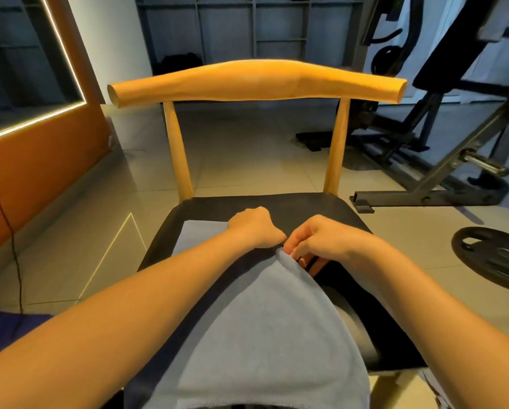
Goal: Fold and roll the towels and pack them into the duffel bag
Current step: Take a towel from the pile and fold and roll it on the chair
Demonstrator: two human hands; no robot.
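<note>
A pale blue-grey towel [262,335] is lying across the black seat of a wooden-backed chair [306,205], one part spreading flat at the seat's left and the rest draping towards the viewer, drawn up into a soft peak in the middle. The left hand [254,228] is reaching forward with knuckles up and fingers curled into the cloth. Just beside it, the right hand [321,240] is pinching the towel's raised peak with bent fingertips.

Clenched left hand [254,228], pinching right hand [318,242]
</note>
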